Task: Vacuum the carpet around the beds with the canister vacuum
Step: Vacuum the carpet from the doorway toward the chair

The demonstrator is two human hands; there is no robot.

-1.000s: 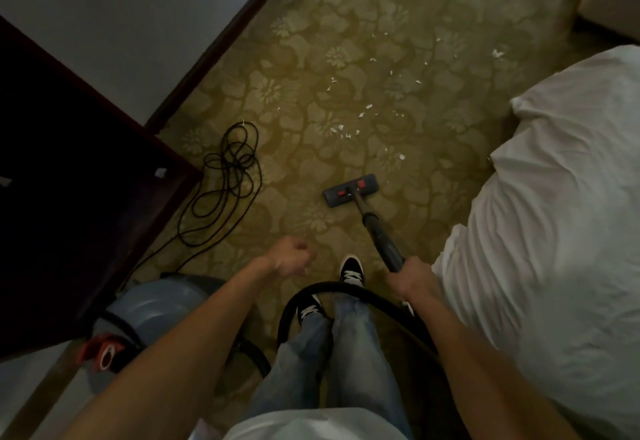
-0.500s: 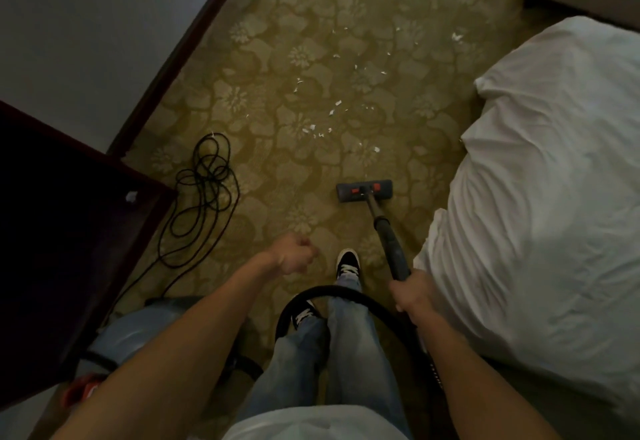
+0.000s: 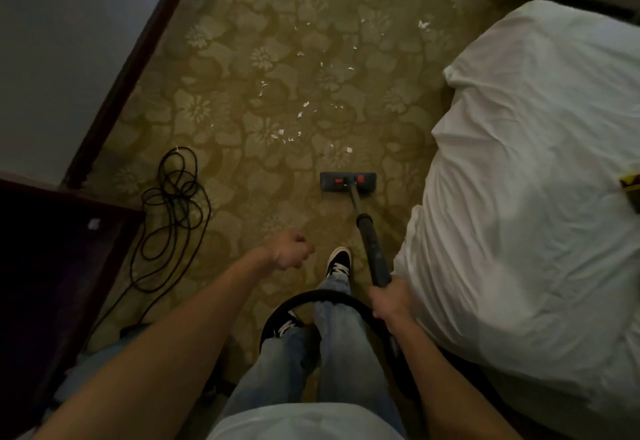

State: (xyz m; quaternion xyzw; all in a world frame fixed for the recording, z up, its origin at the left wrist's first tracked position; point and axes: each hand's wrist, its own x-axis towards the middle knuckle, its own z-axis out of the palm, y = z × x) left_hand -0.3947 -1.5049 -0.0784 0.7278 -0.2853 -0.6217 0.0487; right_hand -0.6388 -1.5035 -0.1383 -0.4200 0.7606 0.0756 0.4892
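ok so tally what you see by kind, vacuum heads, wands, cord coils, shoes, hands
vacuum head: 1
wand: 1
cord coil: 1
shoes: 2
hands: 2
total: 7

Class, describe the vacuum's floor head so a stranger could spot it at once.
Start at the white bed on the right. Beside it, on the patterned carpet, the wand ends in the floor head. It alone is a flat dark rectangle with two red patches.

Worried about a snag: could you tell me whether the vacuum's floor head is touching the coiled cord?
Apart. The head view shows open carpet between the floor head and the coiled cord.
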